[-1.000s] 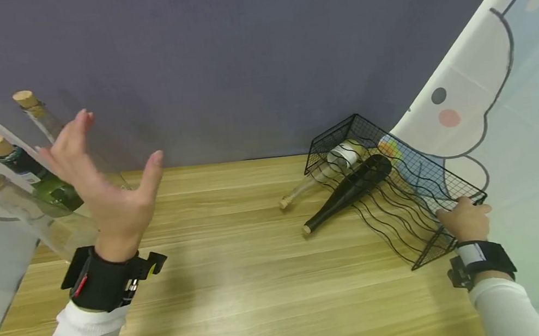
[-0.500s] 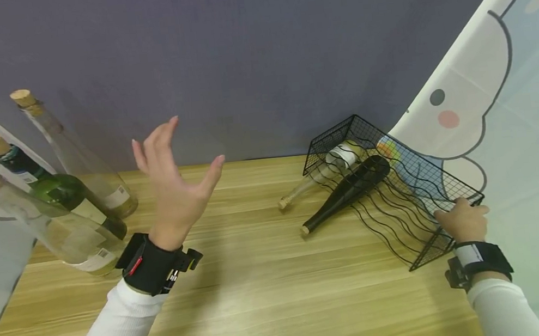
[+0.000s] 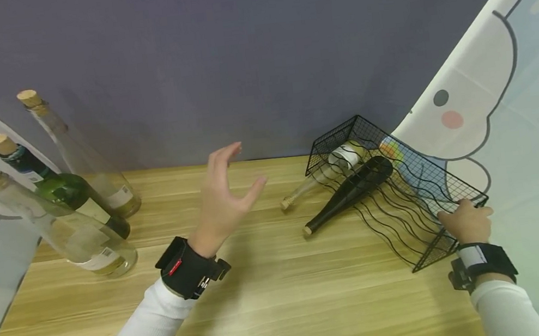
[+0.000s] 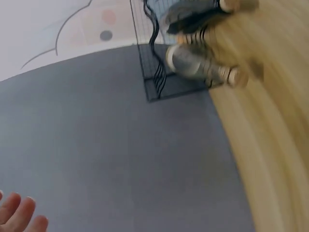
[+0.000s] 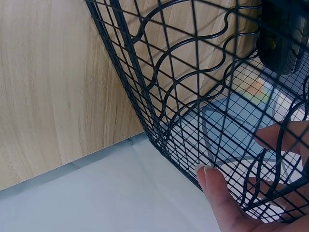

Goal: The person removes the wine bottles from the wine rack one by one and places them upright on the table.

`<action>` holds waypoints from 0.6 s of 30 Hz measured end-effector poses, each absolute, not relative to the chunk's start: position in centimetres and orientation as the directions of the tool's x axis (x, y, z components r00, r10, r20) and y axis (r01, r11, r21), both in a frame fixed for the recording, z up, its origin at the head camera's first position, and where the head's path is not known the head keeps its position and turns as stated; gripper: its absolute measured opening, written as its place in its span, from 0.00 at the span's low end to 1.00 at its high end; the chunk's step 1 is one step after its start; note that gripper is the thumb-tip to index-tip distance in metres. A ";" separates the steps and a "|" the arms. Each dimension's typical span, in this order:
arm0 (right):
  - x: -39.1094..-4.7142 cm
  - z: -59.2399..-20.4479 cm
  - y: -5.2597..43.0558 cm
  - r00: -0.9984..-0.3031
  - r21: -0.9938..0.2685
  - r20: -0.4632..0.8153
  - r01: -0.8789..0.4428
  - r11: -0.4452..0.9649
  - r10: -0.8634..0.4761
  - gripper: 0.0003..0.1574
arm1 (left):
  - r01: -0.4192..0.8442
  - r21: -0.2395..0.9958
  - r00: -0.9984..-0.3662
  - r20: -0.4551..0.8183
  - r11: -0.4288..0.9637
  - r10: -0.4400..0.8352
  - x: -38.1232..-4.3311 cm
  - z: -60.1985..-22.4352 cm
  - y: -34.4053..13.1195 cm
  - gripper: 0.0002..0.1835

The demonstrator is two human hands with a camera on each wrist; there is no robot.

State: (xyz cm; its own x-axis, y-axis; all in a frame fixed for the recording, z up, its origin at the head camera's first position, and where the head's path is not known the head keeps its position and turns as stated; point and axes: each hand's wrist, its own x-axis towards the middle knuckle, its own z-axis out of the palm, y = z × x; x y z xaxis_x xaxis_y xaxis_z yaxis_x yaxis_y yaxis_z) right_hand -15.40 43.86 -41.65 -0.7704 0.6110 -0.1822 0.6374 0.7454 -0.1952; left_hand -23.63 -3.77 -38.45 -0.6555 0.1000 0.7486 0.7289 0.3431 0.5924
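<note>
My left hand [image 3: 221,203] hangs over the middle of the table, fingers spread from the thumb, holding nothing. Its fingertips [image 4: 21,212] show at the lower left of the left wrist view. To its right stands a black wire wine rack [image 3: 398,215] with wavy rails. A dark corked bottle [image 3: 351,195] and a clear corked bottle [image 3: 342,160] lie in it, necks pointing toward the left hand. My right hand [image 3: 467,222] grips the rack's near right end; in the right wrist view its thumb [image 5: 217,195] lies outside the mesh and fingers [image 5: 285,140] reach around it.
At the left stand a clear bottle [image 3: 74,237], a green bottle [image 3: 72,194] and another clear bottle [image 3: 97,175], all corked. A grey panel [image 3: 239,67] rises behind the wooden table [image 3: 283,298]. A patterned sheet [image 3: 500,111] borders the right side.
My left hand has moved right, away from the standing bottles toward the rack, its fingers coming slightly closer together. The right hand, rack and bottles stay put.
</note>
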 end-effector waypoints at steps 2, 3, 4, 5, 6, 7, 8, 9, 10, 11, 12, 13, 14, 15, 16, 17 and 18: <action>-15.4 -41.7 43.8 -0.772 -0.193 -0.175 0.636 0.747 0.611 0.44 | 0.693 0.632 -0.703 0.698 0.347 0.133 -23.3 -39.1 -3.0 0.38; -15.4 -41.7 43.8 -0.772 -0.192 -0.170 0.636 0.748 0.613 0.44 | 0.677 0.648 -0.723 0.675 0.349 0.149 -23.2 -39.5 -2.6 0.39; -15.4 -41.8 43.8 -0.772 -0.193 -0.167 0.635 0.748 0.613 0.43 | 0.660 0.661 -0.741 0.650 0.358 0.166 -23.0 -39.8 -2.2 0.39; -15.4 -41.9 43.8 -0.773 -0.192 -0.165 0.635 0.749 0.613 0.43 | 0.641 0.673 -0.760 0.623 0.369 0.185 -22.9 -40.1 -1.9 0.40; -15.5 -41.9 43.7 -0.772 -0.193 -0.162 0.635 0.748 0.614 0.43 | 0.618 0.687 -0.782 0.589 0.382 0.204 -22.7 -40.3 -1.5 0.40; -15.5 -41.9 43.8 -0.773 -0.195 -0.165 0.635 0.748 0.613 0.43 | 0.594 0.700 -0.802 0.554 0.397 0.223 -22.6 -40.6 -1.2 0.40; -15.4 -42.0 43.8 -0.773 -0.197 -0.168 0.635 0.747 0.612 0.43 | 0.573 0.705 -0.818 0.521 0.418 0.243 -22.5 -40.8 -0.9 0.41; -15.5 -41.9 43.8 -0.773 -0.198 -0.169 0.634 0.747 0.611 0.43 | 0.552 0.712 -0.834 0.488 0.435 0.259 -22.4 -41.0 -0.5 0.40; -15.4 -41.9 43.8 -0.773 -0.199 -0.170 0.634 0.747 0.611 0.44 | 0.530 0.717 -0.848 0.452 0.454 0.277 -22.4 -41.2 -0.2 0.40; -15.5 -41.9 43.8 -0.774 -0.198 -0.169 0.633 0.748 0.610 0.44 | 0.508 0.721 -0.861 0.416 0.471 0.293 -22.4 -41.4 0.1 0.40; -15.5 -41.8 43.7 -0.774 -0.197 -0.166 0.633 0.748 0.611 0.44 | 0.489 0.725 -0.872 0.381 0.486 0.308 -22.4 -41.5 0.4 0.40; -15.5 -41.8 43.8 -0.775 -0.197 -0.168 0.632 0.749 0.610 0.44 | 0.474 0.727 -0.878 0.351 0.496 0.325 -22.3 -41.7 0.8 0.40; -15.5 -41.7 43.8 -0.776 -0.195 -0.168 0.631 0.751 0.608 0.43 | 0.461 0.731 -0.883 0.322 0.503 0.341 -22.3 -42.0 1.2 0.40; -15.5 -41.7 43.8 -0.776 -0.192 -0.168 0.631 0.751 0.609 0.43 | 0.438 0.739 -0.891 0.282 0.513 0.355 -22.2 -42.3 1.5 0.41; -15.5 -41.6 43.8 -0.776 -0.191 -0.169 0.631 0.752 0.608 0.43 | 0.422 0.743 -0.895 0.248 0.520 0.372 -22.1 -42.7 1.9 0.41; -15.5 -41.6 43.9 -0.776 -0.188 -0.170 0.631 0.753 0.607 0.43 | 0.404 0.744 -0.898 0.212 0.532 0.386 -22.0 -43.1 2.3 0.41; -15.5 -41.6 43.9 -0.775 -0.188 -0.173 0.631 0.752 0.607 0.43 | 0.390 0.742 -0.899 0.177 0.545 0.401 -21.8 -43.5 2.6 0.41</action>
